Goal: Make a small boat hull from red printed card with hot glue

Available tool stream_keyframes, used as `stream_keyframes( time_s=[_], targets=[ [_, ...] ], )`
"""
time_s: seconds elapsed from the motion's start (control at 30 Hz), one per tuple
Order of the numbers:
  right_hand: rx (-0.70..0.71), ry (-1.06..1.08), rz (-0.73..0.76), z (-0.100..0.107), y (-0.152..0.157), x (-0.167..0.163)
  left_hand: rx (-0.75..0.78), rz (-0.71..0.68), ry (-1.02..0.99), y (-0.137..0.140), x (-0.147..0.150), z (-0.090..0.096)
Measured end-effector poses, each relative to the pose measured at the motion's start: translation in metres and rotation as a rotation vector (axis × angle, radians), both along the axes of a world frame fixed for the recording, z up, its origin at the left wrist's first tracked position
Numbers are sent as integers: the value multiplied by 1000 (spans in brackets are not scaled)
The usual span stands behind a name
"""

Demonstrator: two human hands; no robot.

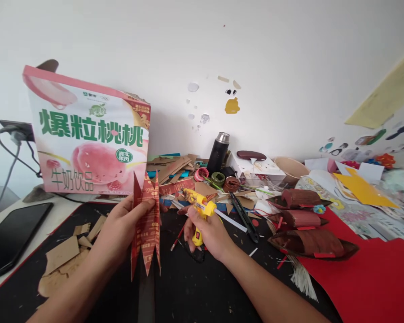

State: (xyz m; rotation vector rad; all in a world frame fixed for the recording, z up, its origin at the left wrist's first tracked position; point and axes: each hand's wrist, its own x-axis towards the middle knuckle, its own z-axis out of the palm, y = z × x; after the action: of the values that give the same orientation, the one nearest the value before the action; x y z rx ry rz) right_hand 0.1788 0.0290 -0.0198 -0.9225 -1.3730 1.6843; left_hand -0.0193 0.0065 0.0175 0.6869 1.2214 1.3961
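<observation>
My left hand grips a red printed cardboard piece made of several long strips with pointed ends, held upright over the black mat. The thumb presses on its front; the other fingers are partly hidden behind it. In my right hand is a yellow glue gun, its nozzle pointing up and left, a short distance right of the cardboard. A glue stick shows at the gun's rear. Below the gun lies a pencil. A black utility knife lies to the right.
A pink drink carton stands at the back left, near a phone. Cardboard scraps lie on the mat. A black thermos stands by the wall. Three brown paper boats sit at right near red paper.
</observation>
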Motion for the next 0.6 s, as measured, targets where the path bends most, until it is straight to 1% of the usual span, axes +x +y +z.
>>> stream_keyframes(
  time_s=[0.1,0.17,0.23,0.4,0.5,0.6],
  targets=[
    [14,-12,46,2,-2,0,21,29,40,2,-2,-2],
    [11,-4,59,3,-3,0,42,22,63,2,-3,-3],
    [2,18,49,4,-3,0,64,-58,79,-1,-3,-6],
    [-24,108,9,0,-1,1,129,-367,122,-11,1,-8],
    [-2,111,1,-2,0,1,147,-469,178,-13,6,-7],
    [18,86,-9,-3,0,0,139,-515,213,-13,9,-5]
  ],
)
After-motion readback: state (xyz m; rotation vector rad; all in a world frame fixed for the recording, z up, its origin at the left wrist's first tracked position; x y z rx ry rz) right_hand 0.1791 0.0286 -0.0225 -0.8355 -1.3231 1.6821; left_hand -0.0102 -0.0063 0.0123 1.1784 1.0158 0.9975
